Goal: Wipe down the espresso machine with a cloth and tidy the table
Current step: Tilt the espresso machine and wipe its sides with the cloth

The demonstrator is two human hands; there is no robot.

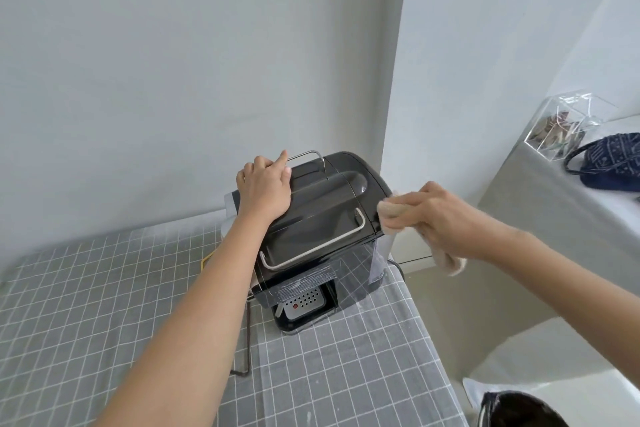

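Note:
A dark grey espresso machine (322,215) with a metal rail on top stands on the table (86,288), which has a grey checked cloth. My left hand (265,185) rests flat on the machine's top left rear corner, fingers loosely apart, gripping nothing. My right hand (441,215) is closed around a beige cloth (393,213) and presses it against the machine's upper right side. The cloth's loose end hangs below my right wrist. The drip tray, perforated with a red dot, shows at the machine's front base.
A dark cable (247,340) trails over the table in front of the machine. A yellow object (206,260) peeks out behind my left forearm. To the right, a ledge carries a clear acrylic box (568,128) and a navy patterned bag (613,163). A dark bin (519,409) stands at bottom right.

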